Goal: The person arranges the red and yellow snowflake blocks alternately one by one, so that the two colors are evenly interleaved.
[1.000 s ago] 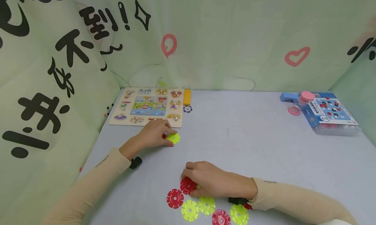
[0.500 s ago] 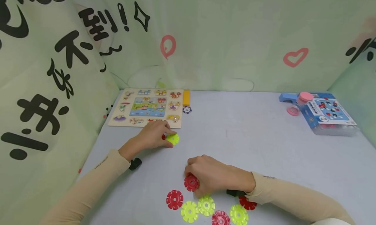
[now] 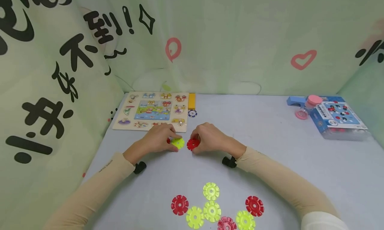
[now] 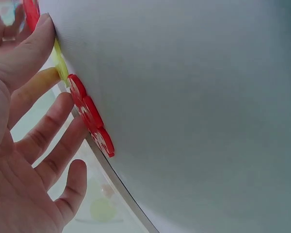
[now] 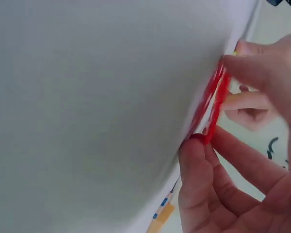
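My left hand pinches a yellow-green notched plastic disc between thumb and index finger, low over the table. Beside its fingers, red discs lie in a short row in the left wrist view; the head view mostly hides them. My right hand grips a red notched disc by its edges, a small gap to the right of the yellow-green one. In the right wrist view this red disc appears nearly edge-on between thumb and finger.
Several loose discs, yellow-green and red, lie near the front. A wooden picture puzzle board stands behind the left hand, beside a yellow block. At back right are a blue box and a pink-capped container.
My right hand has carried the red disc from the front group up and back, beside the left hand. A yellow-green disc it covered now shows. The left hand has hardly moved.
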